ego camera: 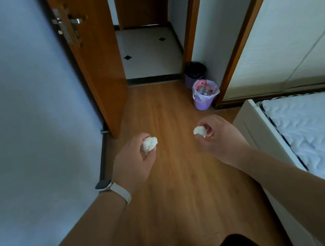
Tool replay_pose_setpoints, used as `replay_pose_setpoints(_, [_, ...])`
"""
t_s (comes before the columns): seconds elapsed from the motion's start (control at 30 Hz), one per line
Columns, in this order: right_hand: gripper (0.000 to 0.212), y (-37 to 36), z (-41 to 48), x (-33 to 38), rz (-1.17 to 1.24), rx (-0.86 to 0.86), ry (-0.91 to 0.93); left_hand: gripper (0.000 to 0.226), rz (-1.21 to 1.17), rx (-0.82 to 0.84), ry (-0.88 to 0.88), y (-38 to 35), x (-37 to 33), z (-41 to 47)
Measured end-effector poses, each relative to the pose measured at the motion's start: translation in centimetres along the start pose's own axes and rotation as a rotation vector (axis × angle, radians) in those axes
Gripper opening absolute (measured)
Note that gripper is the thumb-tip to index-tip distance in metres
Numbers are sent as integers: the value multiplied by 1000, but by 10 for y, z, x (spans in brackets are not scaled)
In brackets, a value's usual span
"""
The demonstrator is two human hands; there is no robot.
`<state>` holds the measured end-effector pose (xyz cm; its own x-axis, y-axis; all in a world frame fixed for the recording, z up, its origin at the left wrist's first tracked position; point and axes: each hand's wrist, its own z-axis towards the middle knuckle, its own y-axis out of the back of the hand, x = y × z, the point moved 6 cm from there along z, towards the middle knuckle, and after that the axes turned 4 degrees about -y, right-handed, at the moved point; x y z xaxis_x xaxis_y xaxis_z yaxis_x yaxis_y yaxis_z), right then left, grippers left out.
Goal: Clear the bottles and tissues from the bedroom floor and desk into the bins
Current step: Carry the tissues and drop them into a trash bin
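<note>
Carrying two tissue wads toward bins at 1 o'clock. Left hand [133, 158] curling closed round left wad [149, 143]; right hand [216, 133] pinching right wad [199, 131] between fingertips. Both wads held over bare floor [180, 194], well short of bins. Near bin [205, 95] already holding litter under a pinkish bag, bottles probably; far bin [194, 73], black-lined, showing nothing inside. Judging mid-task: floor strip looking clear, these wads not yet binned. Desk lying out of view; bed [316, 131] getting cut off at 3 o'clock.
</note>
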<state>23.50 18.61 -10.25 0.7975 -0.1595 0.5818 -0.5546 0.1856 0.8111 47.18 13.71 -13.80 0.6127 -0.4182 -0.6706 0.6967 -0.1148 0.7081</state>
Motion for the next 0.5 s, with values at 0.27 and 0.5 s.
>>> replay_pose_setpoints(0.27, [22,22,71,-76,30,-87,-88,36,15,90,-75,-63,-18,100])
replay_pose_setpoints(0.5, [22,39,177,-155,118,-67,-138,36,67,107,-19,-119,-40,203])
